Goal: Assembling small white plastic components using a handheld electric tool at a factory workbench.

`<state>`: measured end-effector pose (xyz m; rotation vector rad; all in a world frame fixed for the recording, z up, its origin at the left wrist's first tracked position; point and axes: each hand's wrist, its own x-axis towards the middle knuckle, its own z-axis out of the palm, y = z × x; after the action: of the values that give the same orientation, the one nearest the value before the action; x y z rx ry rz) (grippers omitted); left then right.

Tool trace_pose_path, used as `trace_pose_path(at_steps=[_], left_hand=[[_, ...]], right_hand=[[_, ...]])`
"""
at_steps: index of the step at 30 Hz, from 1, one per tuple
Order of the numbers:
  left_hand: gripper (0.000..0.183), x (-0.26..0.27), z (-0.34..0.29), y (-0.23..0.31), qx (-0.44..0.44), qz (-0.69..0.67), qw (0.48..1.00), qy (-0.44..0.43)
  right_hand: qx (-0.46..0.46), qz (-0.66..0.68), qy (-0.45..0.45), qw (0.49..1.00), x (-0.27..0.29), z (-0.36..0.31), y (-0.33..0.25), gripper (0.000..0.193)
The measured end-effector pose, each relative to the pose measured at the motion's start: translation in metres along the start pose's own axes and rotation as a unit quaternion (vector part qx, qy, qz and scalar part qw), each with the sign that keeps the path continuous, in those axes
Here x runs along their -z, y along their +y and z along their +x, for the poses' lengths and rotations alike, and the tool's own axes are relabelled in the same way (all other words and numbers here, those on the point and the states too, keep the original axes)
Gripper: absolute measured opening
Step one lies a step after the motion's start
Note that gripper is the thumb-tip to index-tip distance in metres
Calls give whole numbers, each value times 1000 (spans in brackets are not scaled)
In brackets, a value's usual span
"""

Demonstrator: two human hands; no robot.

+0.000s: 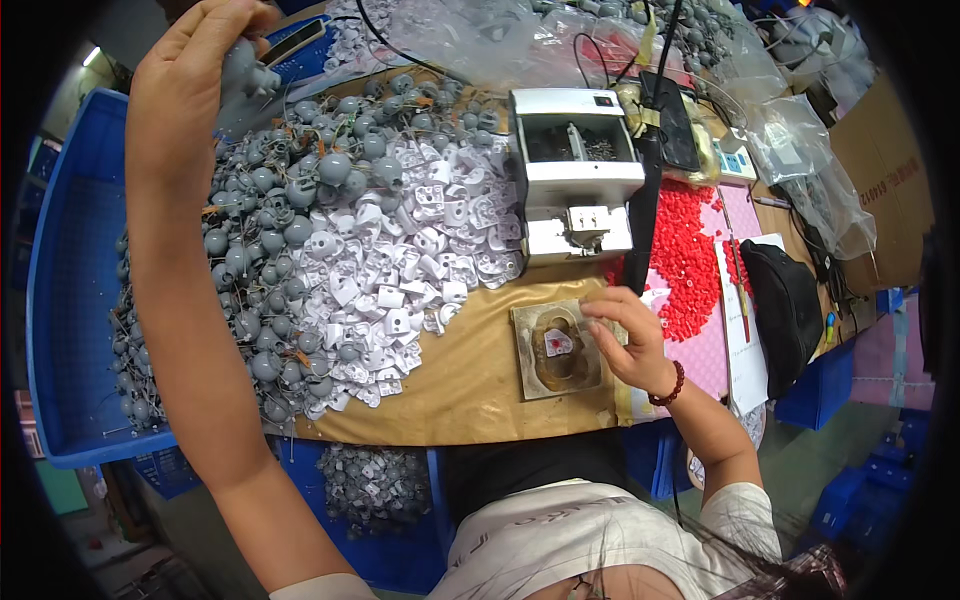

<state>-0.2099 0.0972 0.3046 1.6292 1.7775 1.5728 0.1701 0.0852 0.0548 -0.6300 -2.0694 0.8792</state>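
Note:
My left hand (pixel 205 50) is raised at the far left, its fingers curled round a grey ball-shaped part (pixel 240 75). Below that arm spreads a heap of similar grey balls (pixel 265 180) with thin wires. My right hand (pixel 635 340) hovers by the right side of a square metal fixture (pixel 535 385), thumb and fingers apart with nothing visible between them. In the fixture's rounded recess sits a small white piece (pixel 557 343) with a red bit on it. White plastic parts (pixel 385 295) lie piled between the balls and the fixture.
Behind the fixture stands a white screw feeder (pixel 580 175) with small screws in its hopper. Small red parts (pixel 685 255) cover a pink sheet at right, near a black pouch (pixel 780 315). A blue bin (pixel 70 250) edges the left side. Clear plastic bags (pixel 810 150) lie at the back right.

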Motion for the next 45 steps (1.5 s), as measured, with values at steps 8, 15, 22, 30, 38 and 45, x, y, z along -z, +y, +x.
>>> trace_pose_path(at_steps=[8,15,22,30,38,45], left_hand=[[18,-89,-104,33,156,-124,920,-336],[37,-146,-229,-44,392,-350,766,-370],[42,-187,-327,-96,329,-211,899,-200],[43,-204,-326,-94,156,35,976,-149],[43,-203,-320,-90,162,38,974,-155],[41,-199,-319,-88,162,49,972,-164]], right_hand=[[190,-11,78,979,45,60,-52,54],[-295,320,-183,881,27,11,-29,24],[-31,-48,-221,974,2,-17,7,22],[124,-241,-232,934,-18,-18,14,23],[183,-307,-278,891,-16,-8,3,17],[277,-309,-326,849,-10,-4,8,15]])
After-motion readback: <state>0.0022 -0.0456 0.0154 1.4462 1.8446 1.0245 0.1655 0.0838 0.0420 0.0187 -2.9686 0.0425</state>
